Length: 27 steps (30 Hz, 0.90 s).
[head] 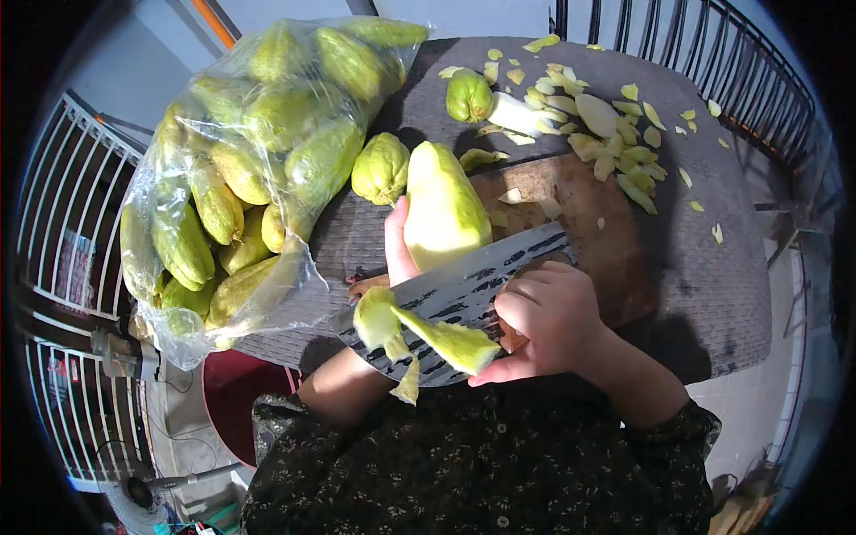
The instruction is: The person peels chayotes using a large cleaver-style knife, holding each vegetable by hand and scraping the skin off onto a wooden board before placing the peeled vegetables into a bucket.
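A large, mostly peeled pale-green chayote (pixel 443 207) is in my left hand (pixel 400 246). Only the thumb of that hand shows; its other fingers are hidden behind the fruit and the blade. My right hand (pixel 552 317) grips a broad cleaver (pixel 455 284) by its wooden handle. The dark-streaked blade slants across the near end of the fruit, its flat facing up. Curled strips of green peel (pixel 445 338) cling to the blade, and one piece hangs past its lower edge.
A clear plastic bag (pixel 294 180) full of chayotes fills the left side of the table (pixel 715 294). Beside it lies one unpeeled chayote (pixel 380 168); another chayote (pixel 469 96) lies farther back. Peel scraps (pixel 618 134) are scattered around a wooden cutting board (pixel 602 234).
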Tool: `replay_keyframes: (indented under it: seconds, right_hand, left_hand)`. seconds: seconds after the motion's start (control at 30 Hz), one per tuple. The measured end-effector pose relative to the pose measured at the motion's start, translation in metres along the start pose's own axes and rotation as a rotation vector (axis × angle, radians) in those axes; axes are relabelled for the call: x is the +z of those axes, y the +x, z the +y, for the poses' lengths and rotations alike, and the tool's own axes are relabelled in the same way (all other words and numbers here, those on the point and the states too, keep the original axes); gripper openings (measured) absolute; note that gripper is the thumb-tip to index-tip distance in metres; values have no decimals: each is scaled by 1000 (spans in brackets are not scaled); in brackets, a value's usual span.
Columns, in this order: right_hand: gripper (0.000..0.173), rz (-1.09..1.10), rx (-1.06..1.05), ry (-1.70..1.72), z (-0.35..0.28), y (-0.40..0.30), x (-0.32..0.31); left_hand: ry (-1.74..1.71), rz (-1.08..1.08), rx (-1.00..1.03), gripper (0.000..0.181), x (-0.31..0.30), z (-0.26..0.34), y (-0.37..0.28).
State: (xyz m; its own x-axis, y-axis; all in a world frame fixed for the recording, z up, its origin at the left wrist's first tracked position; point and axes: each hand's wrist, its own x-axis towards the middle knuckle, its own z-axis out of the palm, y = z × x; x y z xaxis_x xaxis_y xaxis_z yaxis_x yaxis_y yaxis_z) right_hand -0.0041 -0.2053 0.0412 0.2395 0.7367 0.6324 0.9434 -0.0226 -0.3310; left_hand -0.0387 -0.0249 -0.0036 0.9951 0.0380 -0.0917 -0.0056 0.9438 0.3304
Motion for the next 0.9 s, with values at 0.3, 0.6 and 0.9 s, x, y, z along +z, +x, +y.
replay_keyframes:
  seconds: [0.3, 0.6, 0.9]
  right_hand:
    - [58, -92, 78, -54, 11, 0, -2]
    - [47, -50, 471, -183, 63, 0, -6]
    - [59, -97, 158, -33, 17, 2, -10]
  left_hand:
    - [177, 17, -15, 59, 7, 3, 1]
    - [69, 133, 204, 54, 0, 13, 6]
    - [402, 77, 142, 67, -52, -3, -1]
